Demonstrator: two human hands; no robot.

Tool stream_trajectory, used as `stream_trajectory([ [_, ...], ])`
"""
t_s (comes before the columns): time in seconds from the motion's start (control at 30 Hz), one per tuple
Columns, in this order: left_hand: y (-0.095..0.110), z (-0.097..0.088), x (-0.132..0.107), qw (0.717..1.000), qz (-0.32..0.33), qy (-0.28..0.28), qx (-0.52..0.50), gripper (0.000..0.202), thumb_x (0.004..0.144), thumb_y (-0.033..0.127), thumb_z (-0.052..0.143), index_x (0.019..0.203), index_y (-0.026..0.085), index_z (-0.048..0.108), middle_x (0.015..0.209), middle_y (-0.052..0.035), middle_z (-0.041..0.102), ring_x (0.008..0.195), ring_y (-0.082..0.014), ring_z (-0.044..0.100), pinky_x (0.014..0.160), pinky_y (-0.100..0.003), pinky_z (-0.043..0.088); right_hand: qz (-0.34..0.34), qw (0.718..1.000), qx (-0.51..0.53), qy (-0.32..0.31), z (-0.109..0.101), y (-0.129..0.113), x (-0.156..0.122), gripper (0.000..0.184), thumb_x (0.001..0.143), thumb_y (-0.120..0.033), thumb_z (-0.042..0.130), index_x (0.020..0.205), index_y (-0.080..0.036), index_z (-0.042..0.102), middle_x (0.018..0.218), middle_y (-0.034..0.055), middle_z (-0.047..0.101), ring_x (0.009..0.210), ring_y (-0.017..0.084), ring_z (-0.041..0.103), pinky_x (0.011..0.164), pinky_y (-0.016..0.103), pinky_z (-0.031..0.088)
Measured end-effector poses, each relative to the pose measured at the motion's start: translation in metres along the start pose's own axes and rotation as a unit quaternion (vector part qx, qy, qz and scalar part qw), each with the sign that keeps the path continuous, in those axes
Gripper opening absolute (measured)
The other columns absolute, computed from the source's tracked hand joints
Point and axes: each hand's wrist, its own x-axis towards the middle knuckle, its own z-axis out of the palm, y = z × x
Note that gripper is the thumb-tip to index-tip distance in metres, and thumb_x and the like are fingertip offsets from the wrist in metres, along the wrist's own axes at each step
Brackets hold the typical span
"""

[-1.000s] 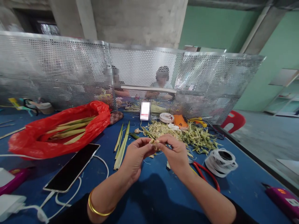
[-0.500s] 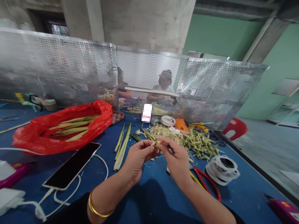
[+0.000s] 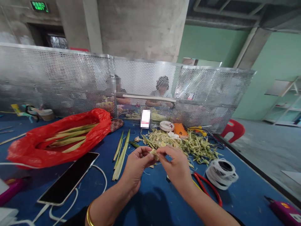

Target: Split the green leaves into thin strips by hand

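Observation:
Both my hands meet over the middle of the blue table, fingers pinched around one small pale woven leaf piece (image 3: 154,153). My left hand (image 3: 138,166) is closed on its left side. From the right, my right hand (image 3: 175,164) pinches the same piece between thumb and forefinger. Fingers partly hide its shape. Just behind them spreads a heap of short leaf scraps (image 3: 199,147), pale and green. Several long leaf strips (image 3: 121,160) lie left of my left hand. Red-handled pliers or cutters (image 3: 210,188) lie right of my right wrist, partly covered.
A red plastic bag (image 3: 25,152) of long leaves stands at left, near a phone (image 3: 68,179) with a white cable. At right are a white-wrapped spool (image 3: 221,174) and a purple tool (image 3: 284,207). A perforated metal screen (image 3: 141,75) closes the back; people sit behind it.
The view has tilted up and shifted slightly, so the table things sit lower. Both hands keep hold of the small piece, which has turned a little between the fingers.

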Motion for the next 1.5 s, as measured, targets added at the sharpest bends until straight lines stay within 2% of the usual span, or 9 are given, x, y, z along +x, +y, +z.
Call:
stream_trajectory([
  [0.13,-0.005,-0.002,0.003,0.999,0.006,0.002,0.035,0.025,0.058,0.021,0.077,0.074,0.013,0.060,0.065,-0.0009,0.064,0.061,-0.0114,0.061,0.066,-0.025,0.050,0.004,0.999,-0.022,-0.035,-0.005,-0.001,0.002,0.013,0.074,-0.013,0.058,0.069,-0.023,0.065,0.067,-0.0027,0.066,0.065,0.015,0.059,0.068,0.028,0.039],
  [0.23,-0.010,-0.005,0.006,0.999,0.013,-0.007,0.043,0.023,0.057,0.022,0.077,0.071,0.014,0.060,0.065,-0.0008,0.064,0.061,-0.0121,0.061,0.067,-0.026,0.050,0.011,0.998,-0.039,-0.043,-0.006,-0.002,0.003,0.015,0.072,-0.012,0.057,0.066,-0.023,0.064,0.064,-0.0029,0.066,0.062,0.014,0.058,0.065,0.027,0.039],
  [0.53,-0.004,0.000,0.003,0.993,0.054,-0.001,0.109,0.019,0.057,0.020,0.075,0.067,0.015,0.059,0.061,0.0004,0.063,0.059,-0.0124,0.060,0.060,-0.023,0.048,-0.034,0.997,-0.046,-0.047,-0.002,0.004,0.002,0.018,0.078,-0.012,0.056,0.074,-0.025,0.068,0.072,-0.0021,0.070,0.070,0.015,0.061,0.078,0.031,0.038],
  [0.7,-0.004,-0.001,0.003,0.992,0.051,-0.008,0.117,0.019,0.060,0.021,0.074,0.070,0.015,0.058,0.062,0.0002,0.062,0.059,-0.0125,0.060,0.062,-0.025,0.049,-0.006,0.998,-0.041,-0.051,-0.002,0.003,0.003,0.014,0.077,-0.014,0.057,0.070,-0.023,0.066,0.066,-0.0025,0.067,0.066,0.014,0.059,0.073,0.029,0.038],
  [0.9,-0.008,-0.003,0.005,0.989,0.065,-0.021,0.132,0.020,0.061,0.022,0.072,0.072,0.016,0.056,0.063,0.0010,0.061,0.061,-0.0128,0.059,0.063,-0.025,0.048,0.023,0.997,-0.066,-0.043,-0.001,-0.001,0.003,0.014,0.071,-0.010,0.059,0.064,-0.021,0.063,0.060,-0.0036,0.064,0.061,0.013,0.056,0.069,0.028,0.036],
  [1.07,-0.005,-0.002,0.003,0.980,0.093,-0.043,0.172,0.016,0.062,0.019,0.068,0.072,0.017,0.055,0.063,0.0022,0.060,0.060,-0.0130,0.059,0.063,-0.025,0.047,0.006,0.996,-0.076,-0.048,0.000,0.003,0.003,0.014,0.072,-0.010,0.060,0.066,-0.022,0.063,0.063,-0.0050,0.064,0.064,0.012,0.057,0.075,0.028,0.034],
  [1.27,-0.003,-0.004,0.006,0.970,0.102,-0.066,0.209,0.014,0.066,0.018,0.062,0.076,0.018,0.053,0.066,0.0042,0.059,0.064,-0.0125,0.059,0.065,-0.024,0.047,0.000,0.996,-0.040,-0.076,-0.002,0.006,0.003,0.016,0.078,-0.010,0.058,0.073,-0.023,0.066,0.072,-0.0038,0.068,0.072,0.013,0.059,0.078,0.028,0.033],
  [1.5,-0.001,-0.003,0.006,0.964,0.091,-0.050,0.245,0.024,0.065,0.018,0.063,0.087,0.018,0.053,0.062,0.0051,0.058,0.060,-0.0120,0.056,0.062,-0.025,0.046,0.033,0.997,-0.020,-0.071,0.000,0.002,0.003,0.014,0.075,-0.008,0.056,0.073,-0.022,0.061,0.071,-0.0037,0.067,0.070,0.014,0.059,0.079,0.029,0.034],
])
